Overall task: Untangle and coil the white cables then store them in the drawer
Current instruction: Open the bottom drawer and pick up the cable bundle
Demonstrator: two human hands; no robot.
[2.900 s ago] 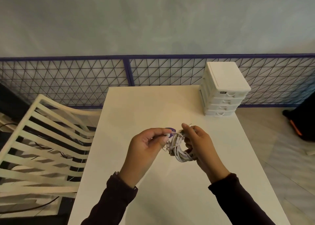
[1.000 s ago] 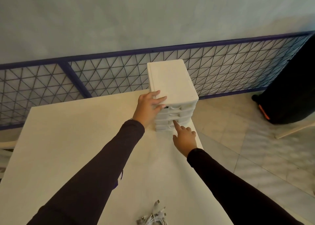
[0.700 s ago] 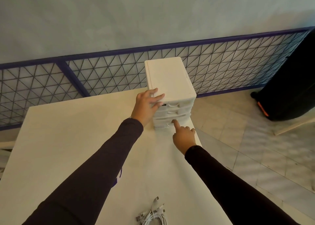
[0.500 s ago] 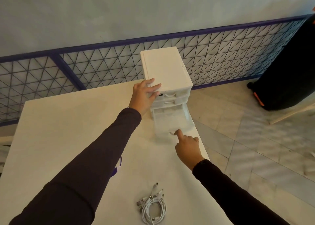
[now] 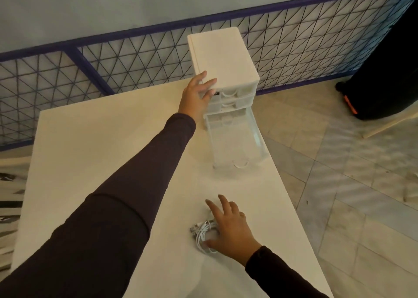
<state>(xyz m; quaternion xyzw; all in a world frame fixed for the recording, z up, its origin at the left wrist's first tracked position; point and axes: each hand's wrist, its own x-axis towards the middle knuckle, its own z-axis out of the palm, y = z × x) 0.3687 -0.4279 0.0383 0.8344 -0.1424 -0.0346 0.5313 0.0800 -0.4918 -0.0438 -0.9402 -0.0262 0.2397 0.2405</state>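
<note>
Far on my left a blue wire fence (image 5: 113,65) runs along the wall. In front of it is the pale table (image 5: 79,150), and my left arm in its dark sleeve goes across it.

My left hand (image 5: 199,94) is on the near left corner of the white box (image 5: 224,58), which stands at the far end of the table. My fingers are spread and almost straight. They press on the top and front of the box. They are not curled round it.

A low drawer (image 5: 235,139) of the box is pulled far out toward me. The two drawers above it are shut.

The white cables (image 5: 203,234) lie in a small coil on the table, close to me and well apart from the drawer. My right hand (image 5: 228,227) is over the right side of the coil. Its fingers are spread and straight, not closed. My thumb touches the near edge of the coil. I am not holding the cables.

To the right of the table is the tiled floor (image 5: 339,162). A big black thing (image 5: 384,71) stands on it in the far right corner.
</note>
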